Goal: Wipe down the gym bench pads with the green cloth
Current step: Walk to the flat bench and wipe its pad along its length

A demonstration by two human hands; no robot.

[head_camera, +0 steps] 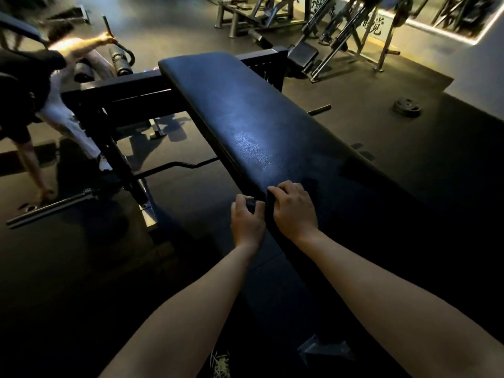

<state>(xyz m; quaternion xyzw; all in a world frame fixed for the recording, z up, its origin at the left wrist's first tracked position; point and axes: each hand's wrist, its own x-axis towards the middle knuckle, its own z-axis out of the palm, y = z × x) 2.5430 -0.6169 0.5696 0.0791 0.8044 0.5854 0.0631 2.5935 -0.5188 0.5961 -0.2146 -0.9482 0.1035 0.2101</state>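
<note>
A: Two hands are doing what?
B: The left hand (247, 221) and right hand (294, 212) are both pinching the cloth (260, 207) at the left edge of the bench pad (245, 118). The wall writing (377, 25) is looking blurry.

Both hands (246, 222) (293, 211) grip cloth (268, 199) (dark) on bench pad (245, 118).

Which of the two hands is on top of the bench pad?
The right hand: it lies on the pad's top, near its left edge, while the left hand is off the side, over the floor.
</note>
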